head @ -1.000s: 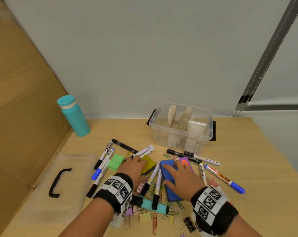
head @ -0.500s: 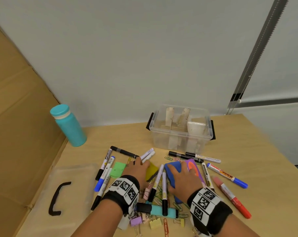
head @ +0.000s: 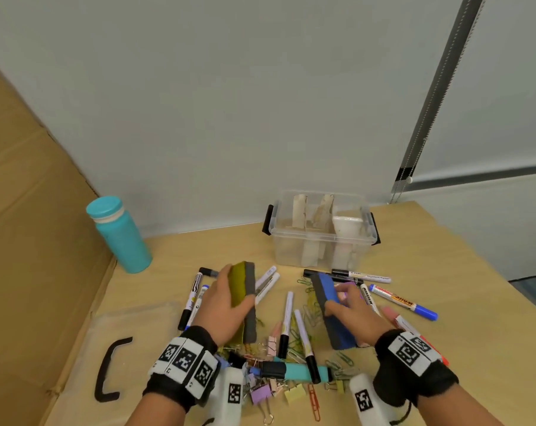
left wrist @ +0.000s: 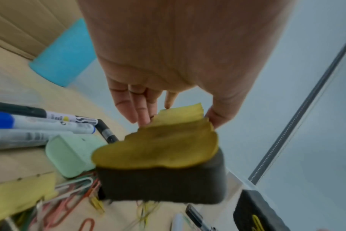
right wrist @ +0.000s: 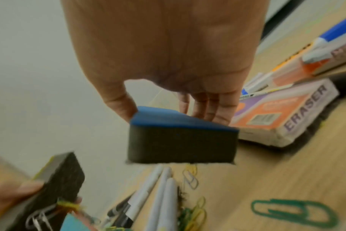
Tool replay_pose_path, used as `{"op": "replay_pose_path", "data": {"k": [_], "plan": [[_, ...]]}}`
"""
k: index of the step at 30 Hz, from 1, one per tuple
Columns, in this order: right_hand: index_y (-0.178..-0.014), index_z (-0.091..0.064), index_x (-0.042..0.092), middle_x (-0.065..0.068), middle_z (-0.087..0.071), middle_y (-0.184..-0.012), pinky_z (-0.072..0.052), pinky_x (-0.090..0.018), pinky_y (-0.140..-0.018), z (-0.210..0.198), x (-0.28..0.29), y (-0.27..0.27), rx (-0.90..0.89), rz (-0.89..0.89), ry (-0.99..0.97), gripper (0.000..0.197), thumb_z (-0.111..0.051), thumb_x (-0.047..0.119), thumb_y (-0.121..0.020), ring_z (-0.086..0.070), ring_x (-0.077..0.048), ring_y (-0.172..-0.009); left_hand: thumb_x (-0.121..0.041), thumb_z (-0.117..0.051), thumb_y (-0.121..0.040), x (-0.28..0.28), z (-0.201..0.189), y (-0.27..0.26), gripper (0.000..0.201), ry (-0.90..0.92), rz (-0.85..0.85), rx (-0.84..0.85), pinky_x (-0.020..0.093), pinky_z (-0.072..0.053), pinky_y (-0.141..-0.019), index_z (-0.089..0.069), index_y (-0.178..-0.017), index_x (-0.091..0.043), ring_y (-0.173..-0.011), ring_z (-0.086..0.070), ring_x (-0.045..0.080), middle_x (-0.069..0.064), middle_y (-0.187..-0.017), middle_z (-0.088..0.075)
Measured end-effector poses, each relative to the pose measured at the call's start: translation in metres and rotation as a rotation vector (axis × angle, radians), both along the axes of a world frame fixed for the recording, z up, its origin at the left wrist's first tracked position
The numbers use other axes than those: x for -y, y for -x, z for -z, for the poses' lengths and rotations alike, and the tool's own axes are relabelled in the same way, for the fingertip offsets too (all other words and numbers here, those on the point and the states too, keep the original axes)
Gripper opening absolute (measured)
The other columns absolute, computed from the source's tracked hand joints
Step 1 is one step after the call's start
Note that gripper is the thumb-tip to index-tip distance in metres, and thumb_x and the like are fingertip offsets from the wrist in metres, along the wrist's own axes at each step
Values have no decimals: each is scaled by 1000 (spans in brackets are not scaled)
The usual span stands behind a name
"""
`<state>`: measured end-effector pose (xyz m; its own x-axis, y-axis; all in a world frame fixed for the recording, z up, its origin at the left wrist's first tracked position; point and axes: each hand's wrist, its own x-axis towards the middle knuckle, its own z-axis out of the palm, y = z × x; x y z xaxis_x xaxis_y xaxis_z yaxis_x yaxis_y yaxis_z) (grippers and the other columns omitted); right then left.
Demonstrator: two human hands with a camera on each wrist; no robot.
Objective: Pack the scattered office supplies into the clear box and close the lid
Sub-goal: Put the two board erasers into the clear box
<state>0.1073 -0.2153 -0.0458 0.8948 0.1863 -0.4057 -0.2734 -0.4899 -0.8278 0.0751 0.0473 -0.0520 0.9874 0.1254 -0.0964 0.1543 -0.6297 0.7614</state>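
Left hand (head: 222, 302) fingers clasp a yellow-topped eraser (head: 243, 298) (seemingly frayed), right hand (head: 354, 313) fingers a blue-topped eraser (head: 329, 299).

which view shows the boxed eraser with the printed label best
The right wrist view: the purple and orange boxed eraser lies on the table with "ERASER" readable. The head view shows only a purple sliver behind the right hand gripping the blue foam eraser. The left wrist view misses it.

You face a plain pale grey wall (head: 230, 103) beyond your hands. A light wooden table (head: 445, 265) lies under them, with a brown cardboard panel (head: 24, 210) to their left.
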Motion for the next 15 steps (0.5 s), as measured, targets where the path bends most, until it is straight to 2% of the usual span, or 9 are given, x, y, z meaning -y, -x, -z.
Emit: {"op": "replay_pose_path", "data": {"k": [3, 4, 7, 9, 10, 12, 13, 15], "plan": [[-117, -48, 2, -12, -51, -97, -42, -29, -67, -7, 9, -2, -92, 106, -282, 27, -40, 8, -93, -51, -20, -79, -40, -56, -89, -3, -3, 4, 77, 135, -47, 40, 45, -40, -107, -10, -149, -29, -127, -44, 20, 4, -145, -38], [-115, -52, 2, -12, -51, -92, -43, -31, -68, -9, 11, -3, -112, 149, -357, 28, -37, 9, -92, -50, -22, -78, -36, -55, -91, -2, -3, 4, 75, 170, -56, 39, 45, -38, -109, -9, -150, -28, -129, -42, 20, 4, -147, -36], [-121, -56, 9, -15, -59, -93, -46, -37, -73, -7, 20, -8, -198, 270, -567, 41, -37, 19, -86, -54, -29, -85, -28, -51, -94, 2, -2, 0, 71, 234, -71, 33, 45, -36, -111, -7, -150, -29, -131, -41, 23, 6, -150, -30], [-120, -55, 7, -17, -60, -89, -45, -40, -73, -10, 28, -13, -240, 298, -717, 45, -38, 21, -80, -54, -30, -83, -25, -47, -96, 9, -1, -2, 67, 289, -81, 37, 40, -38, -109, -7, -150, -29, -128, -44, 23, 7, -148, -34], [-119, -53, 5, -18, -60, -88, -45, -41, -74, -13, 31, -16, -255, 300, -780, 49, -41, 23, -76, -55, -31, -82, -22, -44, -98, 13, -3, -3, 64, 326, -89, 39, 35, -41, -104, -8, -150, -27, -124, -47, 22, 7, -143, -39], [-119, -53, 1, -20, -60, -89, -45, -42, -78, -19, 36, -22, -282, 257, -886, 53, -44, 28, -74, -56, -31, -82, -16, -37, -100, 23, -6, -8, 56, 432, -113, 18, 27, -45, -86, -12, -149, -25, -111, -52, 21, 8, -131, -47], [-119, -54, 1, -19, -61, -90, -45, -42, -80, -22, 37, -26, -289, 229, -909, 52, -45, 31, -78, -57, -31, -82, -14, -34, -100, 27, -8, -11, 52, 498, -130, -1, 27, -46, -77, -18, -148, -25, -102, -54, 22, 9, -125, -50], [-119, -59, 7, -17, -63, -90, -48, -42, -82, -24, 37, -34, -301, 204, -862, 52, -45, 47, -88, -59, -28, -83, -10, -30, -99, 33, -10, -17, 43, 632, -175, -25, 31, -48, -68, -34, -140, -24, -84, -57, 23, 16, -113, -55]]}}
